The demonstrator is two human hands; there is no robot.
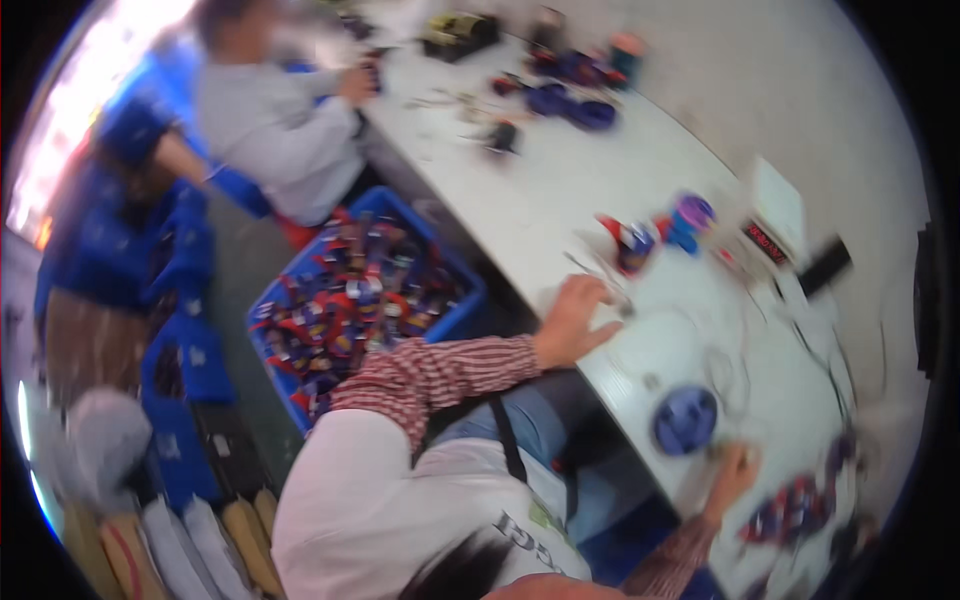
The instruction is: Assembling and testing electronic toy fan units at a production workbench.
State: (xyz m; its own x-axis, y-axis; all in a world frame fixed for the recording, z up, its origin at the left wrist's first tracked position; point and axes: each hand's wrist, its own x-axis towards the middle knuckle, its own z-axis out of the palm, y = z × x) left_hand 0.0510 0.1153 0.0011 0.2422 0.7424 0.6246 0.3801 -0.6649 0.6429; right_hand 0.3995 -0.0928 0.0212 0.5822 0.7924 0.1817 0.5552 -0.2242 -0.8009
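Observation:
My left hand (578, 322) rests over the white table (520, 220), thumb and fingers apart. Just beyond its fingertips lies a small greyish piece (622, 303) with thin wires, too blurred to name. Further off stands a red, white and blue figure-like piece (632, 243), beside a blue and purple one (688, 220). My right hand (735, 478) is low at the table's right side, its fingers smeared by motion; whether it holds anything is unclear. Close to it sits a round blue dish-like part (685, 420).
A blue crate (462, 300) full of red and purple pieces stands left of the table. Another person (275, 130) works at the far end. A white device with a red display (768, 240) is by the wall. Red and blue pieces (790, 512) lie at right.

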